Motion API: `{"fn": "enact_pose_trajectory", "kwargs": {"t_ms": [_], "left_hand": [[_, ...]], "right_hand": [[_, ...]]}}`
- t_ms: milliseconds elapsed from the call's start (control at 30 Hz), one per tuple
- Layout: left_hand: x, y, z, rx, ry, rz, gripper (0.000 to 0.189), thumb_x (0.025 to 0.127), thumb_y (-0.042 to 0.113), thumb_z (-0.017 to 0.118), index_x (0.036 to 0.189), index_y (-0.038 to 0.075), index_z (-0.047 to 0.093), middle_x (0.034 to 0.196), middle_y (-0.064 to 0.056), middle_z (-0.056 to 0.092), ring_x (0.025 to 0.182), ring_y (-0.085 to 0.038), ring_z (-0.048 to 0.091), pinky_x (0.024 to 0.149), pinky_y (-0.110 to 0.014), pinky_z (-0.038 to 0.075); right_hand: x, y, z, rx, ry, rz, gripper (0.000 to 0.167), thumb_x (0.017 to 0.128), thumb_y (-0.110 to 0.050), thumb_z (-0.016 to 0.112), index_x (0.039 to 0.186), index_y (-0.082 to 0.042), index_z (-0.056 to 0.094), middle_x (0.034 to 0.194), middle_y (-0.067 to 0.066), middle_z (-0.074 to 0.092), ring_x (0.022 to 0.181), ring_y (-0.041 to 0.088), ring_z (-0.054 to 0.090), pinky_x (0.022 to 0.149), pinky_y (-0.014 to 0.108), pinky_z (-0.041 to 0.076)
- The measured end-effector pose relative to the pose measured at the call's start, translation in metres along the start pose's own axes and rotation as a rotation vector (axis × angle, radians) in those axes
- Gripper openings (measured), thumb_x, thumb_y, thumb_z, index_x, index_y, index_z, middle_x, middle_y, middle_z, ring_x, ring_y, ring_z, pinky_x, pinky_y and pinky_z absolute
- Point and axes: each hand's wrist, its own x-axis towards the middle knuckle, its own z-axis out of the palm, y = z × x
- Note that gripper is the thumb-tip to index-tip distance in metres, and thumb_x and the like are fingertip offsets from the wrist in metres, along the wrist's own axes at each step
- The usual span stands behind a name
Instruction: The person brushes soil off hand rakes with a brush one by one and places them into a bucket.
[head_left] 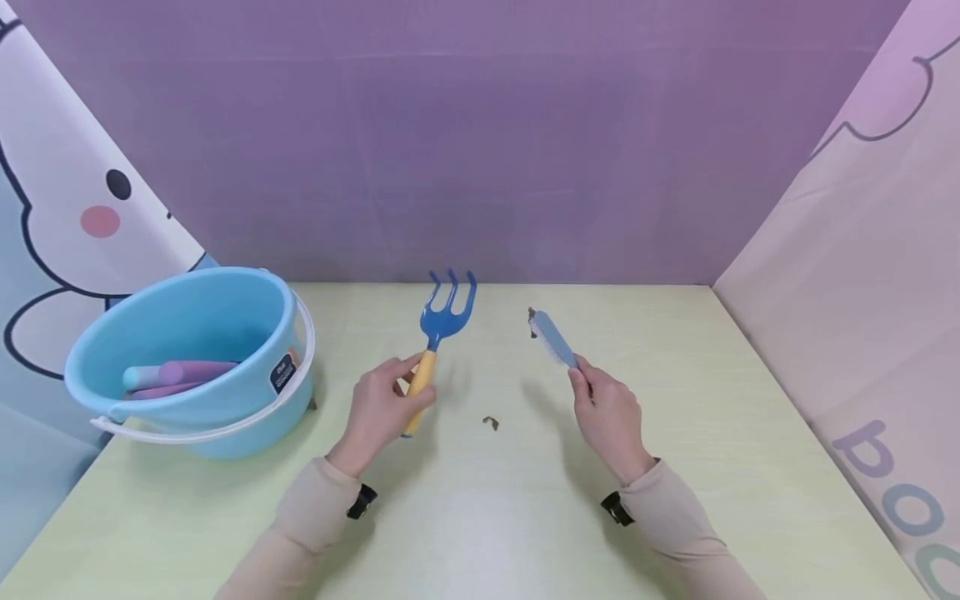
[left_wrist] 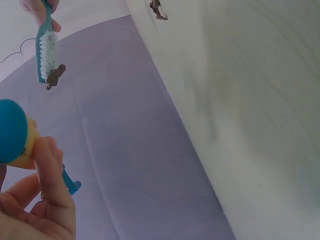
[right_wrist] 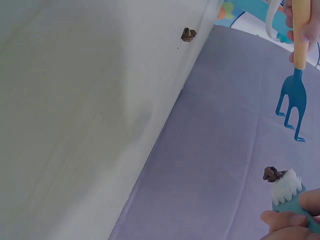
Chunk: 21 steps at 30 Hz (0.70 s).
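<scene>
My left hand [head_left: 381, 408] holds a small garden hand fork [head_left: 442, 321] by its yellow handle, its three blue tines pointing away toward the back of the table. In my right hand [head_left: 611, 417] is a blue brush [head_left: 555, 337] with white bristles, gripped by the handle and held up above the table. A crumpled brown scrap [left_wrist: 56, 76] clings to the bristles near the brush's tip. Another brown scrap [head_left: 491, 423] lies on the table between the two hands. Fork and brush are apart from each other.
At the left stands a light blue bucket [head_left: 202, 287] with a white handle, holding purple and light blue things [head_left: 197, 372]. The pale table [head_left: 675, 533] meets a purple backdrop [head_left: 525, 150] behind and printed cloth [head_left: 862, 317] at the right.
</scene>
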Motion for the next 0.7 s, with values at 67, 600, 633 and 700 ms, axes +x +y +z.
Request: {"fn": "enact_pose_trajectory", "kwargs": {"t_ms": [67,600,633,700], "left_hand": [[-0.002,0.001,-0.002,0.051,0.013,0.042,0.048,0.075,0.024,0.065,0.121,0.010,0.060,0.079,-0.001,0.059,0.053,-0.013,0.044,0.042,-0.024,0.036],[-0.018,0.004,-0.059,0.386,0.112,0.279,0.043,0.074,0.021,0.069,0.113,0.003,0.064,0.074,-0.004,0.056,0.048,-0.009,0.043,0.043,-0.019,0.034],[-0.018,0.006,-0.066,0.422,0.134,0.306,0.042,0.073,0.021,0.070,0.111,0.003,0.065,0.073,-0.004,0.057,0.049,-0.010,0.043,0.044,-0.020,0.033],[-0.019,0.011,-0.083,0.494,0.149,0.345,0.041,0.071,0.021,0.071,0.108,0.004,0.067,0.071,-0.004,0.057,0.050,-0.011,0.043,0.046,-0.020,0.032]], "right_hand": [[0.000,0.000,0.000,-0.005,-0.004,0.005,0.035,0.094,-0.023,0.049,0.122,-0.003,0.058,0.058,0.003,0.043,0.044,0.012,0.032,0.039,0.026,0.027],[0.002,0.002,0.001,-0.017,-0.028,0.024,0.036,0.095,-0.025,0.047,0.123,-0.004,0.057,0.058,0.003,0.041,0.044,0.013,0.032,0.040,0.026,0.027],[0.002,0.002,0.001,-0.018,-0.030,0.024,0.036,0.095,-0.025,0.047,0.123,-0.004,0.057,0.057,0.003,0.041,0.044,0.013,0.032,0.040,0.026,0.027],[0.002,0.003,0.001,-0.020,-0.037,0.022,0.036,0.095,-0.024,0.047,0.123,-0.004,0.057,0.057,0.002,0.041,0.044,0.013,0.032,0.040,0.026,0.027]]}}
